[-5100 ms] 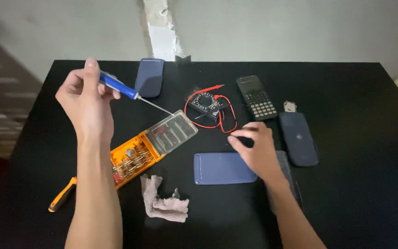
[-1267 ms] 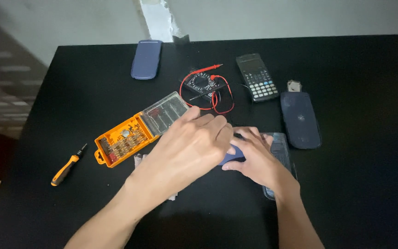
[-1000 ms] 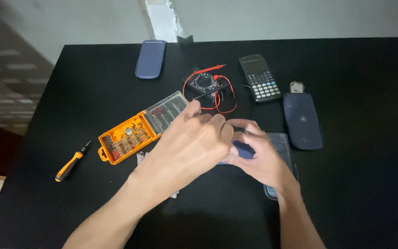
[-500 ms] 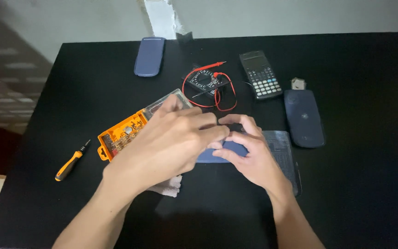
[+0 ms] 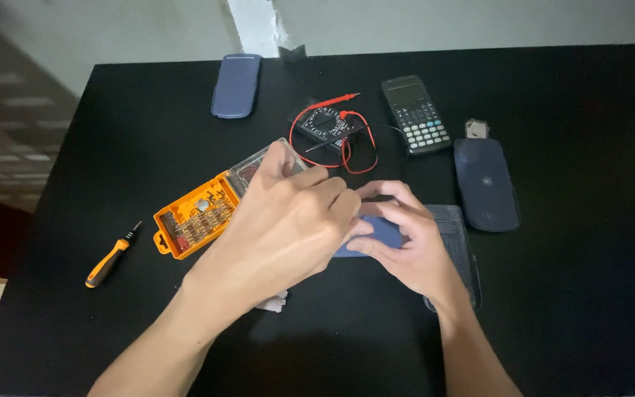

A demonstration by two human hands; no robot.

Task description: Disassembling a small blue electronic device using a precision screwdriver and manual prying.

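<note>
both hands (image 5: 354,228) meet over a blue phone (image 5: 376,234) on the black table (image 5: 582,294).

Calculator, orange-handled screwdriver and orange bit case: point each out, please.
calculator (image 5: 416,115), head view, on its keypad.
orange-handled screwdriver (image 5: 109,257), head view, on the handle.
orange bit case (image 5: 192,220), head view, on the open orange tray.

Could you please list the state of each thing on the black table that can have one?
Orange bit case: open, clear lid folded back.
Black multimeter: lying flat, red lead looped around it.
Black calculator: face up, screen dark.
Flat blue panel: flat on the table, under both hands.
Left hand: fingers closed over the panel.
Right hand: pressing on the panel.
Orange-handled screwdriver: lying untouched.
</note>
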